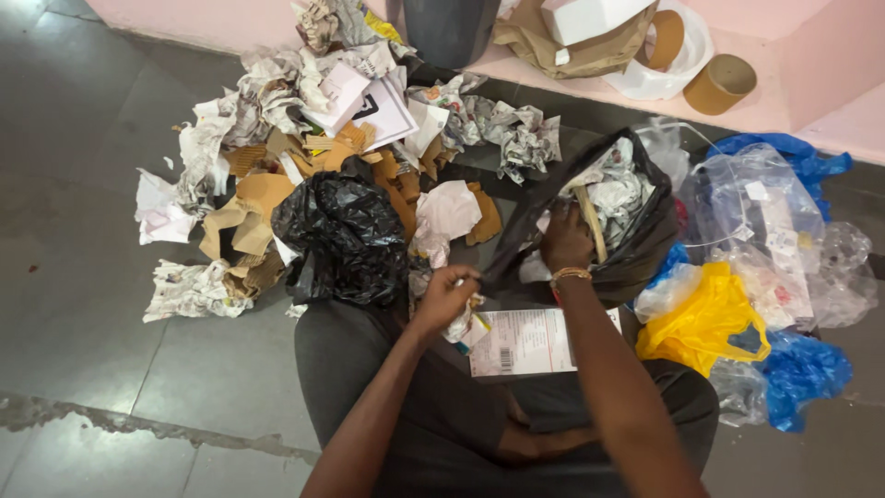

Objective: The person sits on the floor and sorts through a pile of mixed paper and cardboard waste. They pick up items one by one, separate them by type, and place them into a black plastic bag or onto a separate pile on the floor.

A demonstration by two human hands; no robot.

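Left hand pinches bag rim (right hand inside)

Open black bag: thin glossy plastic, creased. Knotted black bag: same shiny crinkled plastic. Paper scraps: matt, crumpled, mixed with rough brown cardboard pieces. Printed sheet: smooth matt paper. Yellow bag: soft matt plastic. Blue bags glossy. Clear bags: transparent wrinkled film. Bracelet: shiny gold-coloured metal. Floor: smooth grey tiles, slight sheen.
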